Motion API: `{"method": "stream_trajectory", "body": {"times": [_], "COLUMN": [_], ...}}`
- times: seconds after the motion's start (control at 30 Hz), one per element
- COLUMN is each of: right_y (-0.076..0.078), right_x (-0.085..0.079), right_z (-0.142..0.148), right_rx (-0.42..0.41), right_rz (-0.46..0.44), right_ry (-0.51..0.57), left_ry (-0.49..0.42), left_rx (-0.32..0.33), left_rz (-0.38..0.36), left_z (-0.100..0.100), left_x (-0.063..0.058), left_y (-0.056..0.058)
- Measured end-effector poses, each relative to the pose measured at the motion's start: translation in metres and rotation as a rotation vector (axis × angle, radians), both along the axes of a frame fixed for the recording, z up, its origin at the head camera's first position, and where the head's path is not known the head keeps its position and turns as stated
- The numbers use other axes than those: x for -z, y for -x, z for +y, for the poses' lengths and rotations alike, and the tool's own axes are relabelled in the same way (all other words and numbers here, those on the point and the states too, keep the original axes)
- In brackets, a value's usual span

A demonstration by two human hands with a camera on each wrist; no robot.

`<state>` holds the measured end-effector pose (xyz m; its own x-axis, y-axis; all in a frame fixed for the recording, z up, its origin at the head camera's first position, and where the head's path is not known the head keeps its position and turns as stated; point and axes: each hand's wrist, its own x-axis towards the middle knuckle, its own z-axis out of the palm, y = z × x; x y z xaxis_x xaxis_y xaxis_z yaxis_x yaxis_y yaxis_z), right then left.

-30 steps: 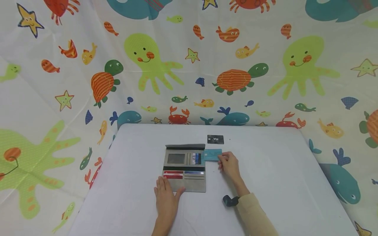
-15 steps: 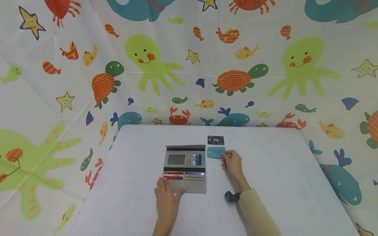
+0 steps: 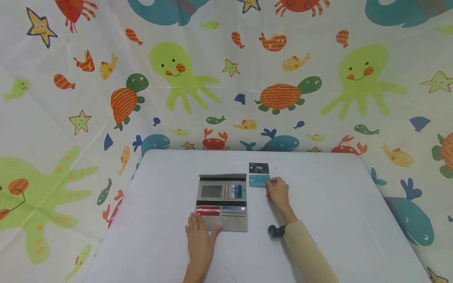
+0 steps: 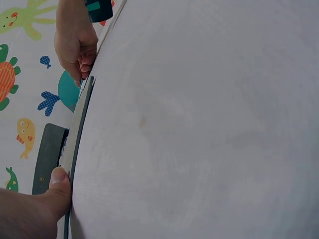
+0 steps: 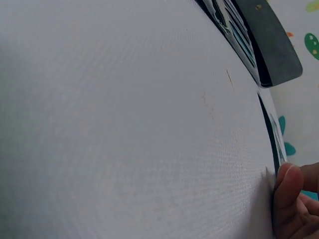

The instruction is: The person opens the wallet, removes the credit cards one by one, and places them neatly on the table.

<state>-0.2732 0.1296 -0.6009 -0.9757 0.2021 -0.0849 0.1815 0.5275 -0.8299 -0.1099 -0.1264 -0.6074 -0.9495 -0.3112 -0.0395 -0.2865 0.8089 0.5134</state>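
Left of the bottom centre of the head view, the person's left hand [image 3: 200, 239] rests straight-fingered, thumb spread, on the lower-left edge of an open grey wallet [image 3: 233, 224]. Right of the wallet, near the centre, a teal card [image 3: 257, 181] sits just below a black card [image 3: 259, 168]. The right hand [image 3: 278, 192] pinches the teal card's right edge; whether that card lies quite flat is hard to tell.

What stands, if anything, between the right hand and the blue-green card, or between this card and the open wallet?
Nothing visible does. The right hand holds the blue-green card at its right end, and only a narrow strip of white table separates that card from the open wallet. The black card lies farther back.
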Motion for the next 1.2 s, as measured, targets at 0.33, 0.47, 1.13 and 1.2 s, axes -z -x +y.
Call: {"method": "stream_trajectory", "body": {"times": [0.33,0.47,1.13,1.2], "right_y": [0.0029,0.003,0.0085,0.008], "right_x": [-0.0006,-0.0015,-0.0017,-0.0018], "right_z": [-0.0021,-0.003,-0.0061,-0.006], "right_rx": [0.014,0.028,0.017,0.016], "right_rz": [-0.009,-0.023,-0.015,-0.02], "right_ry": [-0.059,-0.072,-0.137,-0.139], "left_ry": [0.0,0.001,0.015,0.014], "left_rx": [0.0,0.007,0.025,0.028], "left_rz": [0.004,0.008,0.015,0.026], "left_z": [0.0014,0.0012,-0.0019,-0.0018], "left_x": [0.0011,0.0022,0.0031,0.0038], "left_y": [-0.0006,-0.0005,0.001,0.0009]}}
